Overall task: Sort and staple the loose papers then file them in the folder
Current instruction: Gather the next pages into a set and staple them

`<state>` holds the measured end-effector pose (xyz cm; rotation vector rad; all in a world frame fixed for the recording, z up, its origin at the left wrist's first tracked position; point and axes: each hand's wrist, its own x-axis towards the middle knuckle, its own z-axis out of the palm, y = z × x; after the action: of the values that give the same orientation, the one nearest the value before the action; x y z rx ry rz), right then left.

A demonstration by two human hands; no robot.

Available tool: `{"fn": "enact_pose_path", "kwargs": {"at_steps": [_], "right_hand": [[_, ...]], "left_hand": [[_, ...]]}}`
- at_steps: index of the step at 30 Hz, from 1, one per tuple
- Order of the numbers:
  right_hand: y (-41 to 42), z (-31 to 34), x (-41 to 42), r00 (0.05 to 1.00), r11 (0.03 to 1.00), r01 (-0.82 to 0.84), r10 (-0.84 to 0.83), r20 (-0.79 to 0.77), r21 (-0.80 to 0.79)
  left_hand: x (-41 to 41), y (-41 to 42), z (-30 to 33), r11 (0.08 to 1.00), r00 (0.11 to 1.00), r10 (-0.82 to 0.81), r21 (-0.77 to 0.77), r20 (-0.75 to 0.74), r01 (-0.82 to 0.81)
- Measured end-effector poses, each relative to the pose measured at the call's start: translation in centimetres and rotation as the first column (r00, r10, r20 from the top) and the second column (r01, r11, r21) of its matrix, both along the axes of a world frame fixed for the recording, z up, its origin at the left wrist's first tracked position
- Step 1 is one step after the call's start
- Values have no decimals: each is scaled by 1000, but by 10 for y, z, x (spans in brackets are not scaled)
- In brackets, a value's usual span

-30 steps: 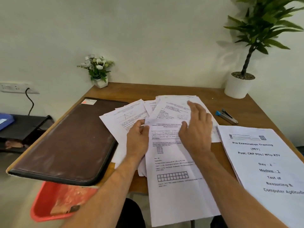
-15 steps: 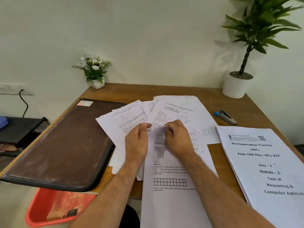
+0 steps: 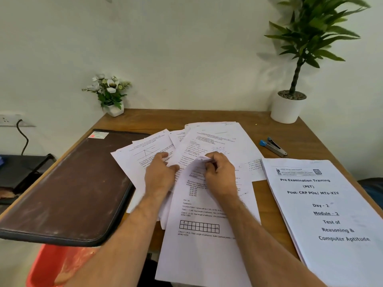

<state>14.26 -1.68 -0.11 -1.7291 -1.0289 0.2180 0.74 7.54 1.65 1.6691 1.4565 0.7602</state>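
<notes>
- White paper first: the right hand (image 3: 220, 175) is pinching the top edge of the front sheet (image 3: 205, 241), fingers curled in, and that edge is buckling up in a crumpled peak at the fingertips.
- Grip check on the other side: the left hand (image 3: 159, 175) is lying on the loose papers (image 3: 219, 139) just beside it, fingers bent at the knuckles and thumb reaching toward the lifted edge; I cannot tell whether it is clamping a sheet or only pressing down.
- That front sheet is running down toward the viewer and hanging past the near edge of the tabletop (image 3: 153, 119), a printed grid showing on its lower half.
- Under both hands the loose papers are fanning out across the middle of the wooden tabletop, overlapping at angles.
- To the left, the brown folder (image 3: 68, 183) is lying closed and flat, its near corner jutting over the edge, some of the papers overlapping its right side.
- To the right, a thick printed booklet (image 3: 331, 216) is sitting just beside the fan.
- Beyond it, the blue and metal stapler (image 3: 273, 146) is resting apart from the papers.
- At the back corners, a small flower pot (image 3: 109, 94) and a tall potted plant (image 3: 290, 106) are standing against the wall.
- Below the folder, a red bin (image 3: 51, 266) is showing.
</notes>
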Motion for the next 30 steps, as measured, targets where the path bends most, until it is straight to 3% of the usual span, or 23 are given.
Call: {"fn": "enact_pose_path", "kwargs": {"at_steps": [2,6,9,13,15,18,20,23,25,30], "right_hand": [[-4,4,-3,1000,999,-20,20,-13,-31],[-14,8,-11,999,1000,-26,26,35,4],[-17,5,-12,995,999,-42,39,95,26],[-14,1,-10,979,1000,4,-7,203,13],[-12,0,-11,970,998,55,-57,235,13],[-9,0,-12,970,999,52,-54,236,15],[-10,0,-12,972,998,52,-54,228,19],[-12,-4,-16,971,997,65,-74,225,47],[-12,-3,-20,977,998,48,-57,204,51],[-7,0,-18,974,999,18,-24,224,26]], "left_hand": [[0,-1,7,999,1000,-22,26,14,22],[1,-15,15,967,992,-116,223,-55,125],[-2,-22,16,905,954,-281,304,-101,299],[-8,-24,25,854,873,-479,180,-94,488],[-9,-18,35,836,836,-548,55,10,547],[4,0,42,912,907,-407,-5,104,410],[20,14,37,957,957,-291,1,-14,291],[48,27,29,959,934,-284,-44,-218,282],[65,34,31,967,931,-254,-78,-262,242],[94,42,37,979,963,-199,-90,-180,185]]}}
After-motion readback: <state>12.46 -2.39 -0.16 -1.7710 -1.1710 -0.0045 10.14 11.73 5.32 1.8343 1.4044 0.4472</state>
